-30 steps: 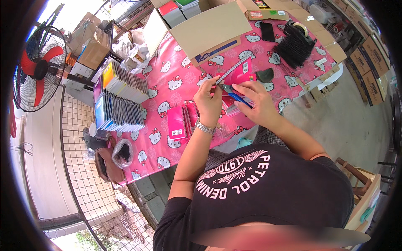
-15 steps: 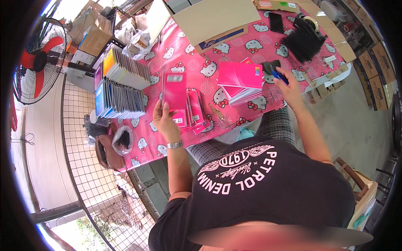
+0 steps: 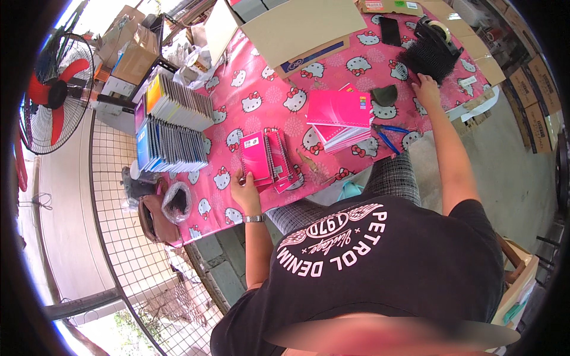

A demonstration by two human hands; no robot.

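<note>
My left hand (image 3: 245, 193) grips the near edge of a pink notebook (image 3: 254, 153), thumb on its cover. This notebook lies over several pink spiral notebooks (image 3: 276, 157). At the far right, my right hand (image 3: 427, 94) reaches with its fingers apart to the edge of a heap of black spiral binding coils (image 3: 424, 62). Blue-handled pliers (image 3: 389, 136) lie on the table beside a stack of pink notebooks (image 3: 338, 110). Just past that stack sits a small dark green pouch-like item (image 3: 385, 95).
Rows of stacked spiral notebooks (image 3: 172, 145) stand at the left, near a fan (image 3: 56, 92). A large cardboard box (image 3: 306, 32) is at the back. A black phone (image 3: 390, 31) and a tape dispenser (image 3: 436, 32) lie far right. A brown bag (image 3: 155, 216) sits at the left edge.
My right hand has let go of the pliers, now on the table, and moved away to the black coils. My left hand has brought the raised pink notebook down onto the others.
</note>
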